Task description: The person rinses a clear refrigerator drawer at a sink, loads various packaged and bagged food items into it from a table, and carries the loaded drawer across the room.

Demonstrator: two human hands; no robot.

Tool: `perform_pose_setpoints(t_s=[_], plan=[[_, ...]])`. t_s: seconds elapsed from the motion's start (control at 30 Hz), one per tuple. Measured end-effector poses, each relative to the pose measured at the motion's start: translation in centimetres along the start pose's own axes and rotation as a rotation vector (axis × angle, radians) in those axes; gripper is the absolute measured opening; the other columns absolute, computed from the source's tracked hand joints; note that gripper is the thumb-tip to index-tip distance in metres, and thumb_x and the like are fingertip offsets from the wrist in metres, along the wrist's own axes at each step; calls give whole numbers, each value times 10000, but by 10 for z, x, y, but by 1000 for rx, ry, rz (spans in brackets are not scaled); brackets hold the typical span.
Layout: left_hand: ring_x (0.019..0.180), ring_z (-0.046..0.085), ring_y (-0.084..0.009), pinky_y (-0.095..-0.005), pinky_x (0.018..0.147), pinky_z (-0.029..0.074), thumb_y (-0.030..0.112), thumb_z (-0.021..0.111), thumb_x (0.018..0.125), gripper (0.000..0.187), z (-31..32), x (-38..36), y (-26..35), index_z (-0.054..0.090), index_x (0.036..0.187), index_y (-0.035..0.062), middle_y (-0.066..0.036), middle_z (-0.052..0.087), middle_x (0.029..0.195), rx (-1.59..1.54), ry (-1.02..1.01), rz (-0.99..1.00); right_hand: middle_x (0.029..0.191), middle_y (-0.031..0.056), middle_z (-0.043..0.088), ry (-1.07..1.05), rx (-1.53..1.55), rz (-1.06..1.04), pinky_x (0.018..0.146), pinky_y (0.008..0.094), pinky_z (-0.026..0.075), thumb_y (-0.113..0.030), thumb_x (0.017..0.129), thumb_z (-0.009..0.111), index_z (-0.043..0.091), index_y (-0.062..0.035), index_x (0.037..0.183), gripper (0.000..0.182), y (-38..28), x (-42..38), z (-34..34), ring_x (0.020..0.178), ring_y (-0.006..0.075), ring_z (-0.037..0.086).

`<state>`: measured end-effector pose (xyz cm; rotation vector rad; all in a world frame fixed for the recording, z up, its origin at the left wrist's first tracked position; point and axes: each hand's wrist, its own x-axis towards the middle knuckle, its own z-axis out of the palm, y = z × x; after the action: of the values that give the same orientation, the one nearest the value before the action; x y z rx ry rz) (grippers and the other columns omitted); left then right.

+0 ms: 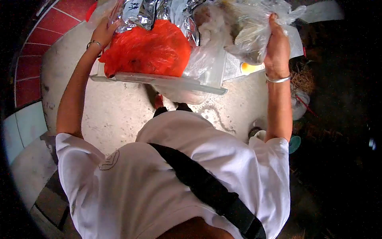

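My right hand (276,46) is wrapped round a clear plastic bag (248,30) at the upper right; what the bag contains is hard to make out. At the upper left, my left hand (105,34) is beside silver foil packages (137,18), and its fingers are partly hidden by plastic. A red plastic bag (151,51) lies in a clear drawer or bin (159,77) between my hands. More clear plastic (205,55) fills the bin's right side, next to the foil.
Red tiles (47,30) run along the upper left. Below the bin is a pale floor (111,115). Dry brown plant matter (302,79) and a teal round object (294,144) are at the right. A yellow spot (250,68) shows near my right wrist.
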<state>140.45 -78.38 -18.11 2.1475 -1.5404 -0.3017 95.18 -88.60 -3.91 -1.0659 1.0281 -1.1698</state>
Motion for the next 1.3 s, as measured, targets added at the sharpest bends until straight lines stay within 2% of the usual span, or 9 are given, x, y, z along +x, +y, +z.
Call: perform_pose_setpoints(t_s=[0.23, 0.3, 0.43, 0.6, 0.73, 0.87, 1.0, 1.13, 1.3], plan=[[951, 545, -406, -412, 816, 420, 493, 496, 830, 562, -3, -6, 8, 514, 1046, -25, -269, 567, 1006, 22, -39, -69, 1033, 61, 571, -14, 27, 45, 816, 286, 429, -206, 901, 536, 527, 12, 1107, 300, 26, -29, 23, 922, 149, 527], [952, 546, -402, -410, 819, 419, 488, 495, 833, 558, 0, -4, 1, 514, 1056, -24, -263, 564, 1019, 15, -7, -17, 1059, 78, 563, -142, -491, -250, 824, 298, 430, -112, 895, 514, 519, -13, 1123, 249, 37, -38, 19, 957, 164, 537], [968, 542, -391, -406, 825, 416, 471, 491, 842, 546, -6, -11, 16, 518, 1060, -28, -242, 552, 1063, -46, 52, 77, 989, 84, 585, -173, -487, 4, 772, 228, 423, -30, 865, 517, 542, -28, 1125, 261, 46, -59, 38, 926, 124, 545], [988, 533, -385, -407, 830, 413, 454, 492, 846, 520, -2, -9, 12, 526, 1054, -21, -227, 539, 1092, -8, 32, -7, 882, 45, 599, -561, -719, -267, 727, 264, 432, 6, 814, 551, 587, -36, 995, 190, 63, -68, 25, 806, 137, 543], [960, 544, -389, -416, 823, 416, 448, 501, 843, 508, 4, -4, 4, 525, 1059, -12, -230, 554, 1064, 33, 86, 48, 918, 173, 585, -864, -1020, -259, 768, 369, 460, -67, 721, 615, 596, -47, 1013, 294, 26, -77, 23, 866, 327, 582], [945, 551, -393, -421, 813, 422, 437, 501, 846, 496, 4, 0, 4, 520, 1052, -13, -228, 567, 1041, 65, 61, 16, 1158, 131, 545, -535, -1169, -352, 866, 329, 444, -175, 767, 673, 506, -62, 1202, 479, 2, -75, 40, 1038, 252, 547], [942, 550, -397, -428, 807, 426, 430, 498, 848, 484, 4, -2, 2, 519, 1049, -9, -227, 571, 1039, 5, 51, 9, 1176, 162, 526, -835, -1174, -683, 891, 371, 431, -203, 764, 668, 458, -78, 1245, 540, 35, -50, 62, 1069, 313, 524], [927, 548, -409, -439, 795, 428, 433, 498, 846, 475, 9, -3, -2, 521, 1036, -2, -234, 575, 1020, 29, 96, 27, 1126, 149, 550, -952, -1274, -364, 888, 386, 437, -134, 715, 641, 502, -104, 1203, 508, 64, -50, 73, 1065, 316, 506], [923, 543, -420, -446, 787, 427, 431, 493, 848, 466, 6, 3, 3, 519, 1009, -6, -240, 576, 994, 91, 66, -21, 1018, 151, 549, -1032, -1198, -553, 797, 384, 466, -26, 691, 594, 515, -105, 1188, 510, 96, -40, 63, 933, 315, 539]])
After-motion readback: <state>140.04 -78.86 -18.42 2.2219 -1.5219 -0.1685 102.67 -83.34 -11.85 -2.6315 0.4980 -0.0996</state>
